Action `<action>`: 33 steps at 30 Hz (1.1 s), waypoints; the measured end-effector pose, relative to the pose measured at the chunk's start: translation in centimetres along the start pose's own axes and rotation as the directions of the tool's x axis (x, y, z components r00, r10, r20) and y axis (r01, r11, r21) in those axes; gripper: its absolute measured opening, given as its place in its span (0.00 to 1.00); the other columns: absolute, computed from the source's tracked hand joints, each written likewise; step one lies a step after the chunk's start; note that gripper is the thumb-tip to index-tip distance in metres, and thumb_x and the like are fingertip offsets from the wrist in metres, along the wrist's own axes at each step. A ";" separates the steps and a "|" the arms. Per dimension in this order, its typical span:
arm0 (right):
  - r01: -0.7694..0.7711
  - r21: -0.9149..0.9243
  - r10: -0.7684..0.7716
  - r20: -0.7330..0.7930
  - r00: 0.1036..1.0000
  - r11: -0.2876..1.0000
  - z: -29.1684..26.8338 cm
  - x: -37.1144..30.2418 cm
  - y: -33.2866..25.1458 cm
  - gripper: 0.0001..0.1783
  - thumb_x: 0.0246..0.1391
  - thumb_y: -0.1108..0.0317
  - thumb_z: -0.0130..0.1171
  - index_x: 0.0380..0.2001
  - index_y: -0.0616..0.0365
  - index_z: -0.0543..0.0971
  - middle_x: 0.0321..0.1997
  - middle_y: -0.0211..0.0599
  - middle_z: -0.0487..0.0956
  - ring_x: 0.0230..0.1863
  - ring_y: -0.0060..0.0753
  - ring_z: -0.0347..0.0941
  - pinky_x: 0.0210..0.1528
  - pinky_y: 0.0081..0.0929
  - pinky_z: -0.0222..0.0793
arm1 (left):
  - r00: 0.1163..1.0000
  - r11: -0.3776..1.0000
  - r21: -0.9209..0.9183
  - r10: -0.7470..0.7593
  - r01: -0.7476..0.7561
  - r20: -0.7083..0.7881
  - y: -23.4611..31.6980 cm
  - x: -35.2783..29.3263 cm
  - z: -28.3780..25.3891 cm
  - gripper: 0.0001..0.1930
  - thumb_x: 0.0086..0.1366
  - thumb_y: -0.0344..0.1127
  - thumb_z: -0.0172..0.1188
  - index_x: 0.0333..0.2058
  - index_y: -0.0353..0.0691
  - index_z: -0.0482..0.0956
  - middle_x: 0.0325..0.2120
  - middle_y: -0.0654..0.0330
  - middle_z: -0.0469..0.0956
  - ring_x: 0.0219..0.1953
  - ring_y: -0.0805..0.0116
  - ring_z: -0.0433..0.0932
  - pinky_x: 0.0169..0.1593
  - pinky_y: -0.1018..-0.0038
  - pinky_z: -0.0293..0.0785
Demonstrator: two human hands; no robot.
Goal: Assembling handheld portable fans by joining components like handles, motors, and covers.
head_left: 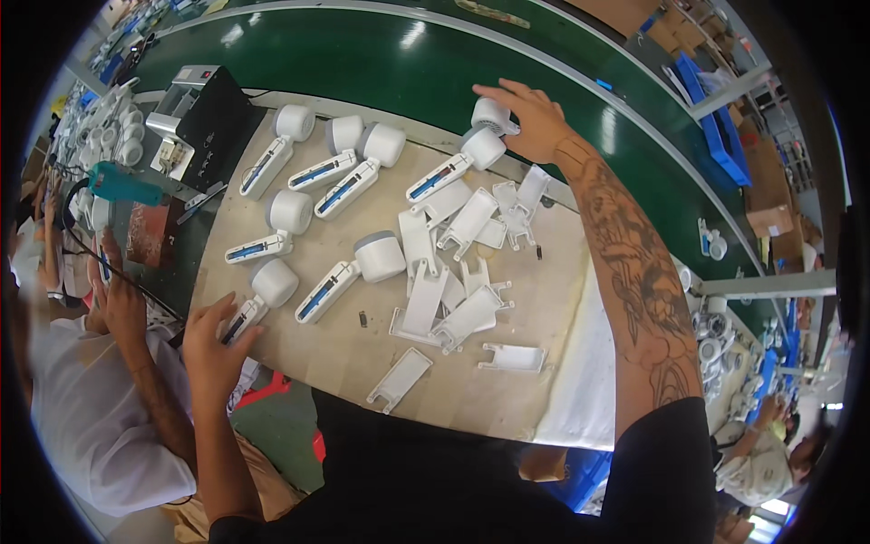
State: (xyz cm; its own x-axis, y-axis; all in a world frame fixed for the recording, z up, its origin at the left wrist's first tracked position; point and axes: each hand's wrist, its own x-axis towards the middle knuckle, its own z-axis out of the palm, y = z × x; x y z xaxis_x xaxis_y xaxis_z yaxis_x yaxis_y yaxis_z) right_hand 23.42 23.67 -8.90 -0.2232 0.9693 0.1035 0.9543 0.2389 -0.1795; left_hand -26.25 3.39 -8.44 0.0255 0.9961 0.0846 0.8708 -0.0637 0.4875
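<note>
At the table's left front corner my left hand (216, 344) is closed around the handle of a white handheld fan (275, 283), its round head pointing away from me. My right hand (533, 120) reaches to the far edge, with fingers and thumb around the round head of another white fan (491, 114); the rest of that fan is partly hidden. Just in front of it lies a fan with an open handle (441, 176) showing a blue insert. Several similar fans, such as this one (379, 257), lie between my hands. White handle covers (469, 218) are piled at centre right.
A black and silver machine (213, 122) stands at the back left, near a teal power tool (125, 185). A green conveyor belt (353, 59) runs behind the table (299, 358). Close on my left sits a co-worker in a white shirt (118, 408). Small dark pieces (363, 319) lie on the tabletop.
</note>
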 end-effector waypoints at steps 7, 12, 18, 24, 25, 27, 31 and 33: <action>-0.143 0.200 0.161 -0.079 0.984 0.969 -0.7 1.7 2.1 0.31 0.43 0.61 0.70 0.54 0.48 0.76 0.44 0.48 0.81 0.43 0.46 0.80 0.48 0.36 0.75 | 0.968 0.945 -0.328 -0.084 0.002 -0.237 0.7 0.1 -0.6 0.12 0.60 0.26 0.66 0.43 0.32 0.81 0.35 0.54 0.83 0.39 0.69 0.80 0.48 0.72 0.73; -0.197 0.557 0.379 -0.232 0.896 0.807 -7.3 -4.3 2.0 0.32 0.46 0.62 0.73 0.55 0.57 0.74 0.41 0.41 0.80 0.37 0.29 0.78 0.38 0.25 0.74 | 0.987 0.676 -0.720 0.091 -0.158 -0.131 7.6 3.2 2.4 0.13 0.58 0.24 0.68 0.43 0.32 0.82 0.34 0.56 0.83 0.38 0.71 0.81 0.44 0.77 0.75; -0.042 0.948 0.496 -0.126 0.859 0.314 -11.5 -12.9 -6.4 0.24 0.57 0.65 0.66 0.52 0.66 0.74 0.44 0.37 0.80 0.42 0.25 0.78 0.44 0.23 0.74 | 0.846 0.529 -0.725 0.514 -0.440 -0.138 21.5 7.9 8.5 0.44 0.52 0.35 0.76 0.66 0.36 0.63 0.58 0.47 0.71 0.61 0.62 0.71 0.62 0.68 0.66; 0.123 0.982 0.587 -0.186 0.788 0.146 -11.4 -21.7 -9.1 0.21 0.66 0.63 0.53 0.57 0.65 0.71 0.52 0.40 0.79 0.54 0.29 0.76 0.59 0.32 0.70 | 0.655 -0.053 -0.836 0.649 0.547 0.387 27.5 4.8 10.9 0.23 0.73 0.47 0.51 0.53 0.30 0.73 0.35 0.48 0.82 0.35 0.61 0.84 0.42 0.72 0.79; 0.162 0.981 0.566 -0.196 0.801 0.110 -11.4 -22.8 -9.4 0.24 0.67 0.62 0.51 0.60 0.66 0.68 0.55 0.41 0.76 0.58 0.31 0.73 0.63 0.33 0.66 | 0.645 -0.047 -0.831 0.655 0.554 0.393 27.9 3.9 10.7 0.24 0.75 0.49 0.46 0.51 0.30 0.74 0.34 0.47 0.81 0.30 0.60 0.83 0.37 0.70 0.80; 0.255 0.958 0.521 -0.285 0.805 0.130 -11.1 -24.1 -10.2 0.27 0.66 0.61 0.52 0.62 0.67 0.65 0.56 0.42 0.75 0.59 0.32 0.72 0.64 0.33 0.64 | 0.610 0.039 -0.818 0.646 0.574 0.459 28.5 2.5 10.1 0.23 0.74 0.47 0.45 0.51 0.29 0.72 0.33 0.45 0.81 0.28 0.58 0.83 0.35 0.69 0.80; 0.264 0.959 0.442 -0.284 0.851 0.107 -11.7 -25.0 -10.6 0.29 0.66 0.59 0.53 0.63 0.66 0.65 0.57 0.42 0.75 0.60 0.31 0.71 0.64 0.31 0.63 | 0.619 0.126 -0.847 0.628 0.517 0.471 28.9 0.3 7.8 0.20 0.73 0.43 0.49 0.48 0.28 0.73 0.34 0.43 0.81 0.26 0.56 0.84 0.32 0.68 0.82; 0.276 0.956 0.439 -0.293 0.849 0.104 -12.5 -25.4 -11.1 0.29 0.66 0.58 0.53 0.63 0.66 0.65 0.57 0.41 0.75 0.59 0.31 0.72 0.63 0.31 0.64 | 0.601 0.126 -0.841 0.645 0.526 0.472 28.8 0.1 6.8 0.15 0.70 0.36 0.58 0.46 0.28 0.74 0.38 0.47 0.81 0.32 0.59 0.85 0.35 0.66 0.86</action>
State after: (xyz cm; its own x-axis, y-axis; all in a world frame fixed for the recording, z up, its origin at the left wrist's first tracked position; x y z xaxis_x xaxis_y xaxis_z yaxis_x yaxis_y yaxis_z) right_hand 21.00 -4.38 2.67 0.2876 0.9111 0.2954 -0.1526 0.3480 -0.9250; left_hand 2.17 2.05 -0.31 0.8089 0.5862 -0.0451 -0.2896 0.4640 0.8371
